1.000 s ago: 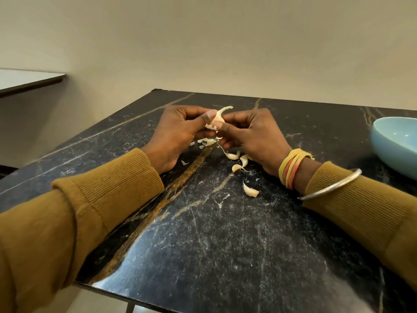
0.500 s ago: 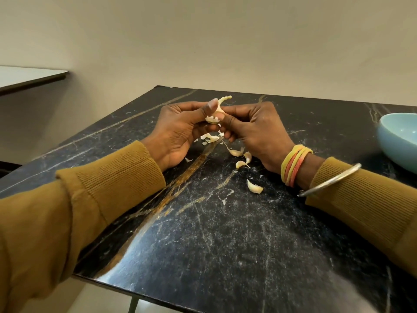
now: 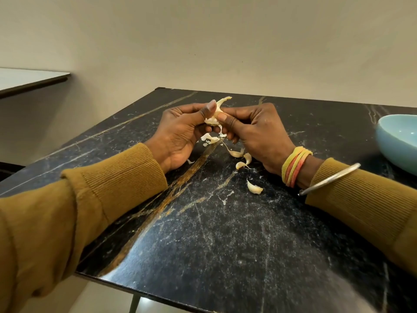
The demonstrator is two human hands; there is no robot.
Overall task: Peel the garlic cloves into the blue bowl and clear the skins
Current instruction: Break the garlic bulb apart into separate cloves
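Observation:
A garlic clove (image 3: 216, 109) with its pale skin curling upward is pinched between both thumbs above the black marble table (image 3: 225, 233). My left hand (image 3: 180, 134) grips it from the left, my right hand (image 3: 255, 132) from the right, fingers curled. Several loose skins (image 3: 211, 139) lie on the table under my hands, more skins (image 3: 242, 158) lie nearer, and one curled piece (image 3: 254, 188) sits closest to me. The blue bowl (image 3: 397, 145) stands at the right edge, partly cut off; its inside is hardly visible.
The table's left edge runs diagonally from the far corner (image 3: 158, 89) toward me, its near edge just below my forearms. A second pale tabletop (image 3: 29, 80) stands off to the left against the wall. Bangles circle my right wrist (image 3: 295, 166).
Both hands have stayed together on the clove, working the skin with only small thumb shifts. The view has tilted slightly; the skins on the table lie where they were.

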